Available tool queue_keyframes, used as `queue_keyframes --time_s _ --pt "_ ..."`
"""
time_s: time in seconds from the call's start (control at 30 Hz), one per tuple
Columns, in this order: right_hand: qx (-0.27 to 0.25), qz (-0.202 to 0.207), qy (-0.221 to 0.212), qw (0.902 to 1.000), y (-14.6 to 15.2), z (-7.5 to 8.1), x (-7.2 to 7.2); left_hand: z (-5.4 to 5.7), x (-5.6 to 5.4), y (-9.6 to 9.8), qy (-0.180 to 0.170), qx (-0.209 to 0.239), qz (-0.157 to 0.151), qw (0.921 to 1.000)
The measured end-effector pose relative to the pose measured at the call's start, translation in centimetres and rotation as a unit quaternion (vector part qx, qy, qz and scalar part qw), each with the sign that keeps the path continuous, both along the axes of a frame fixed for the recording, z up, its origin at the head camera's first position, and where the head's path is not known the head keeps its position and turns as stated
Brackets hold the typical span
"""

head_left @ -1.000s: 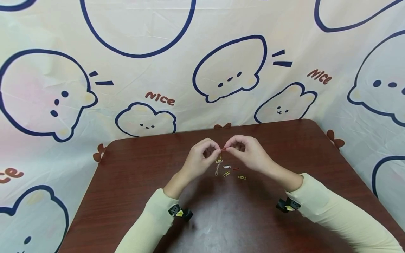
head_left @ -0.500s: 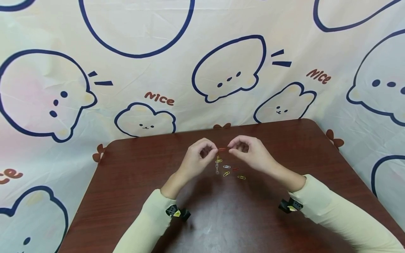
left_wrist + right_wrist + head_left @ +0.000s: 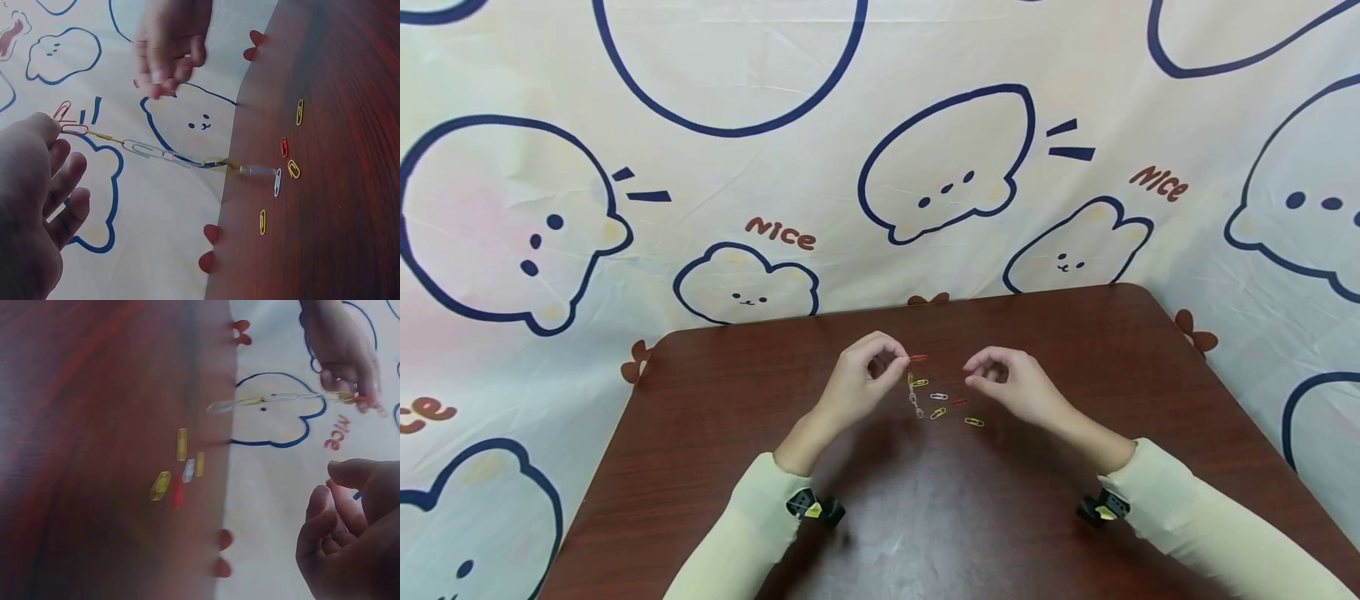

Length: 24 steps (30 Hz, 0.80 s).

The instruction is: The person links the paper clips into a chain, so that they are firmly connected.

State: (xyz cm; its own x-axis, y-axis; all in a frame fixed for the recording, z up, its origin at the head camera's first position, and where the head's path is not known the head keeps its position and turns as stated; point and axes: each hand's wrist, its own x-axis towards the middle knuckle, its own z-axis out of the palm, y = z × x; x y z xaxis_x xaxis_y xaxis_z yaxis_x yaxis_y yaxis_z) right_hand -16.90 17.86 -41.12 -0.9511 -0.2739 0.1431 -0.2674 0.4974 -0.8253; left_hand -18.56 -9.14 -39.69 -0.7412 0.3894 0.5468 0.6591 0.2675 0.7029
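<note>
My left hand point(image 3: 861, 375) pinches a red paper clip point(image 3: 75, 129) between thumb and fingertips, above the table. A second red paper clip point(image 3: 62, 110) sticks up beside it at the fingertips. From there hangs a chain of linked paper clips point(image 3: 142, 149), yellow, white and silvery, its lower end blurred in the left wrist view. My right hand point(image 3: 1018, 383) hovers to the right, apart from the chain. Its fingers are loosely bent, with nothing visible between them and the thumb point(image 3: 344, 472).
Loose paper clips lie on the brown table point(image 3: 895, 533) below the hands: a white one point(image 3: 938, 396), a red one point(image 3: 959, 402) and several yellow ones point(image 3: 973, 422). Behind the table hangs a printed cloth point(image 3: 820, 167).
My right hand has let go of the red clip and drawn away to the right and nearer. My left hand has shifted slightly left with the chain, which swings.
</note>
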Motion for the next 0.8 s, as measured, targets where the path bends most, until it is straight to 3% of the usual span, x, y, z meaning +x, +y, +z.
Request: queue_keyframes --time_s 0.37,0.6,0.8 --pt "0.038 0.006 -0.06 0.9975 1.8 -5.6 0.2 -0.3 0.0 -0.3 0.007 0.0 0.001 1.0" --pt "0.05 0.015 -0.059 0.9969 2.1 -7.4 0.1 -0.5 -0.1 -0.4 0.007 0.002 0.001 1.0" --pt "0.072 0.023 -0.052 0.9958 1.9 -8.0 0.0 -0.5 0.0 -0.3 0.007 0.003 0.003 1.0"
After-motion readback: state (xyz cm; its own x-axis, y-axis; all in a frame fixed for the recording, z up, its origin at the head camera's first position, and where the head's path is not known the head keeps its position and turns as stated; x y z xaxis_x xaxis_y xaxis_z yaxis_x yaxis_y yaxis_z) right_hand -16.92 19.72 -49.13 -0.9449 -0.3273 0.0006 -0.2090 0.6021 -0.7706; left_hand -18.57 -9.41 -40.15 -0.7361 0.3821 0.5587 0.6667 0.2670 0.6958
